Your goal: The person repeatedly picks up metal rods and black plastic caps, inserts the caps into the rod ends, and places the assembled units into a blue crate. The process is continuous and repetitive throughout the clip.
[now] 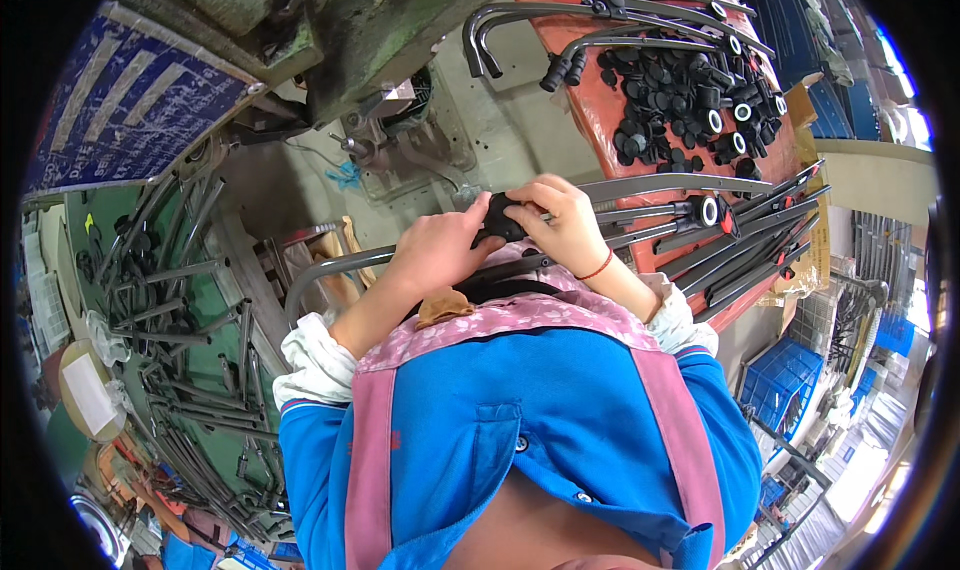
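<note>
A bent dark metal tube frame (pixel 345 263) lies across my lap, its curved end to the left and its long bars running off to the right. My left hand (pixel 440 247) presses its thumb and fingers around a black plastic joint (pixel 505 218) on the frame. From the other side my right hand (pixel 562 225) is closed on the same joint, thumb and fingertips bent against it. A white-ringed black fitting (pixel 708 211) sits farther right on the bars. My fingers hide part of the joint.
Right of me, a red-covered table (pixel 560 15) carries a heap of small black plastic parts (pixel 660 95) and bent tubes. Stacked dark tubes (pixel 750 240) lie below it. A green-topped table (pixel 215 355) at left holds many metal pieces. A green machine (pixel 390 40) stands ahead.
</note>
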Demonstrator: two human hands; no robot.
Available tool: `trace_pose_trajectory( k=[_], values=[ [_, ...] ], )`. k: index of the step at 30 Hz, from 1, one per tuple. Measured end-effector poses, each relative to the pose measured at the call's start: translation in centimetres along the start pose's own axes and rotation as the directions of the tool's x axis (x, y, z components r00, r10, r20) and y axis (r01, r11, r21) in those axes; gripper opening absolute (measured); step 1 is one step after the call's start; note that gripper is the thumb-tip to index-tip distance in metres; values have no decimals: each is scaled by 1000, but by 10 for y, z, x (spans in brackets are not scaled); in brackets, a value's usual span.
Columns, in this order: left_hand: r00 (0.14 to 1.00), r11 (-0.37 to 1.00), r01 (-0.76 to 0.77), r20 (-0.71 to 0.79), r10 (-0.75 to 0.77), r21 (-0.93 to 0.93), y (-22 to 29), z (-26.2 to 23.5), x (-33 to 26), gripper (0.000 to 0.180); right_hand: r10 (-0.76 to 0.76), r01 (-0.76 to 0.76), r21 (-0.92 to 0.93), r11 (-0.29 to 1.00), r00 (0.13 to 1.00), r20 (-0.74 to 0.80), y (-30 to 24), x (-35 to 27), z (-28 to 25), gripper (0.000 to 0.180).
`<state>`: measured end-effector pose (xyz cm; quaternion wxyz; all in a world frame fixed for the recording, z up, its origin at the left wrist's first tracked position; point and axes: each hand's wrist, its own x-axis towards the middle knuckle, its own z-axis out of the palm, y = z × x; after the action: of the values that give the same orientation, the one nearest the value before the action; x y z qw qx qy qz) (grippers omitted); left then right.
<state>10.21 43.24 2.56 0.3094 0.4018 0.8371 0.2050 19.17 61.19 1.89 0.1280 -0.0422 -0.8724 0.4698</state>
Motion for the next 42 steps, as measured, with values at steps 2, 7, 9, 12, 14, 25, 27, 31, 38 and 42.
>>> trace_pose_trajectory(
  k=[2, 7, 9, 12, 14, 25, 27, 31, 38, 42],
  values=[
    [999, 999, 25, 37, -27, 46, 4, -5, -1, 67, -110, 107, -62, 992, 992, -55, 0, 3, -1, 15],
    [996, 993, 49, 71, -57, 106, 11, -12, -1, 67, 144, -145, -28, 989, 989, -23, -6, 5, -1, 16],
    [996, 991, 49, 66, -57, 123, 12, -12, -1, 68, 185, -185, -57, 981, 983, 3, -9, 8, -4, 15],
    [994, 989, 60, 85, -72, 137, 15, -14, -1, 69, 178, -173, -88, 981, 983, 45, -8, 12, -7, 15],
    [995, 989, 53, 73, -63, 136, 15, -11, -1, 68, 208, -205, -46, 978, 976, 68, -7, 11, -8, 15],
    [998, 994, 27, 61, -33, 102, 17, -7, -4, 65, 287, -403, 155, 902, 828, 482, 31, 32, -28, 19],
    [998, 994, 25, 60, -31, 106, 17, -5, -4, 65, 299, -399, 124, 909, 827, 476, 32, 31, -25, 22],
    [998, 995, 37, 44, -41, 97, 13, 3, -4, 66, 208, -256, 52, 965, 873, 440, 32, 30, -21, 29],
    [997, 997, 57, 50, -60, 55, 19, 1, -1, 67, 174, -103, -156, 982, 803, 570, 26, 35, -24, 42],
    [997, 996, 51, 46, -55, 74, 22, 0, 2, 67, 166, -93, -143, 985, 711, 683, 33, 46, -25, 37]
  ],
)
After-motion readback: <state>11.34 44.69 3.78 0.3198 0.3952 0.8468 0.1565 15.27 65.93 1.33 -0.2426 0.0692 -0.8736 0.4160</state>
